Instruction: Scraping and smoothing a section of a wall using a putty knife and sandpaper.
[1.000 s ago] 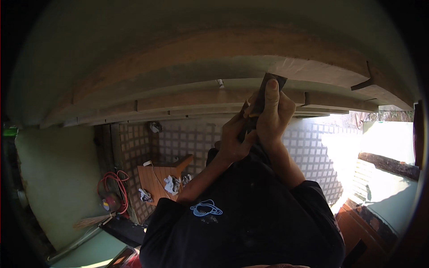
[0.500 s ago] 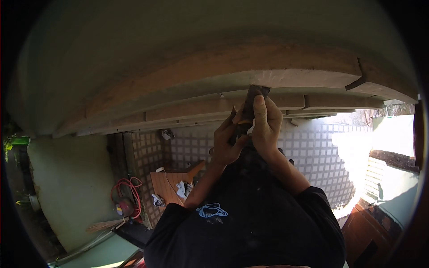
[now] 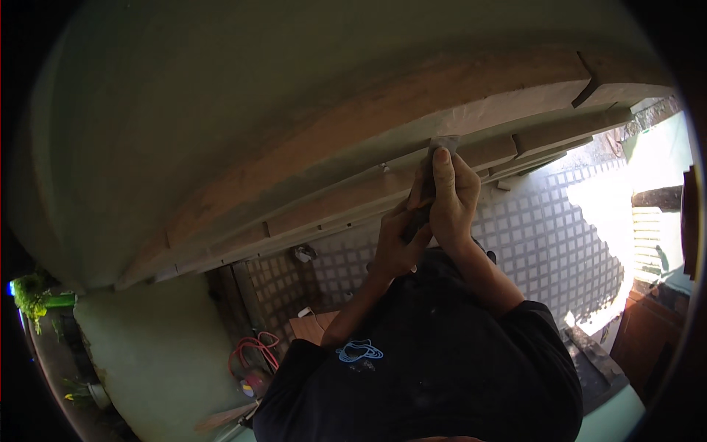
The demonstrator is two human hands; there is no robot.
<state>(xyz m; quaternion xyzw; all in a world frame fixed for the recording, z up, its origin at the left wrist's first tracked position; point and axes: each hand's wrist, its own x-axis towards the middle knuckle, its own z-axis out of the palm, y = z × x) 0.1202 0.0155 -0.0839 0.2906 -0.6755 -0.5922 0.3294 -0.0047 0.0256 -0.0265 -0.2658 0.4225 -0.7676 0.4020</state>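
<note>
My right hand [image 3: 458,200] is closed on a folded dark strip of sandpaper [image 3: 423,184], its thumb lying along the strip near the upper end. That end meets the pale underside of a long wooden beam [image 3: 508,104]. Just below and to the left, my left hand [image 3: 398,247] grips the strip's lower part with bent fingers. Part of the sandpaper is hidden behind the fingers of both hands.
More beams [image 3: 302,214] run parallel below the first. A tiled floor [image 3: 549,228] lies beneath, sunlit at right. Lower left are a red hose [image 3: 254,346], a wooden board [image 3: 305,329] and a pale green panel [image 3: 155,346]. Green plants [image 3: 31,298] hang at far left.
The view has tilted, so the beams now slope up to the right. Both hands appear slightly farther right, still holding the sandpaper at the beam.
</note>
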